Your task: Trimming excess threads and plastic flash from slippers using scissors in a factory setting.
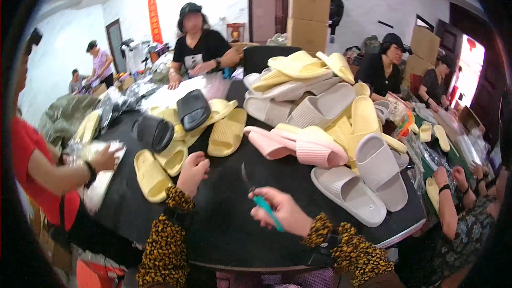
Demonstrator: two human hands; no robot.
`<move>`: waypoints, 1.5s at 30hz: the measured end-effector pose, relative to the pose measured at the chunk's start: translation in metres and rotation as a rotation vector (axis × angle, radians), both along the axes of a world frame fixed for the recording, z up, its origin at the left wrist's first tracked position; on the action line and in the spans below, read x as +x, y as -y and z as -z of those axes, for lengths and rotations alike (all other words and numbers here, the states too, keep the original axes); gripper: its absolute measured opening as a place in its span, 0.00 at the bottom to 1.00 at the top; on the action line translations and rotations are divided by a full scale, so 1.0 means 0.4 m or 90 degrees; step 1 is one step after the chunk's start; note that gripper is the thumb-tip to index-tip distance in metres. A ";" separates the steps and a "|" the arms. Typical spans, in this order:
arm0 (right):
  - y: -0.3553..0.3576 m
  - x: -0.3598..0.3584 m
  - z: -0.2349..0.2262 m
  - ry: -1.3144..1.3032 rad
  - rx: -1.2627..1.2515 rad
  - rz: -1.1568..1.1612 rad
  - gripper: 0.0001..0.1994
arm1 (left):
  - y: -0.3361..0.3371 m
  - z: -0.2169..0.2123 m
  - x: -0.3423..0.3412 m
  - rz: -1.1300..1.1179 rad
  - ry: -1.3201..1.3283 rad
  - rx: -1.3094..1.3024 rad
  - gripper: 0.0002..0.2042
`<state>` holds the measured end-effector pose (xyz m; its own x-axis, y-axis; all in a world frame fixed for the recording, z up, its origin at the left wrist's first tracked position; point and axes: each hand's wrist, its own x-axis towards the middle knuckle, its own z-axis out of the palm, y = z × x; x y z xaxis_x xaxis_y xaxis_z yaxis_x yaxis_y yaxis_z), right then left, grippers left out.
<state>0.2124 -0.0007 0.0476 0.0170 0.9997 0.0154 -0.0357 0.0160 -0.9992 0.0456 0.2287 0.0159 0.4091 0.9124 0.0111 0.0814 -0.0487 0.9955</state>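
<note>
My left hand (pixel 193 174) hovers over the front of the black table, its fingers curled in and nothing visible in them. It is nearest to a pale yellow slipper (pixel 152 176) on its left. In my right hand (pixel 282 213) is a small knife (pixel 268 212) with a teal handle and a thin curved blade that points up and away. Beyond my left hand lie more yellow slippers (pixel 228 132) and two black ones (pixel 193 110). A tall heap of grey slippers (pixel 349 196), yellow slippers and pink slippers (pixel 320 148) rises to the right of the knife.
The black table (pixel 224 234) spreads before me. A person in red (pixel 40 176) works at the left, another in black (pixel 200 48) stands across the table, and others sit along the right. Stacked cardboard boxes (pixel 308 13) stand behind; clear plastic bags (pixel 114 104) lie at the far left.
</note>
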 end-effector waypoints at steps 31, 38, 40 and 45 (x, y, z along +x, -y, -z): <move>-0.004 0.050 0.097 0.165 0.125 0.098 0.24 | -0.108 0.038 0.007 0.012 -0.311 0.318 0.17; 0.005 0.057 0.065 -0.021 0.086 0.139 0.20 | 0.286 -0.062 0.018 0.217 -0.231 0.334 0.14; 0.010 0.063 0.054 -0.047 0.070 0.144 0.20 | 0.380 -0.076 0.003 0.283 -0.211 0.366 0.14; 0.016 0.063 0.037 -0.075 0.091 0.155 0.18 | 0.559 -0.067 -0.039 0.410 -0.142 0.319 0.17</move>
<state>0.2374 -0.0071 0.0330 0.2664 0.9536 0.1400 -0.1287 0.1791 -0.9754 0.0299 0.0050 0.0427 0.8880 0.4097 0.2090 0.0792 -0.5839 0.8079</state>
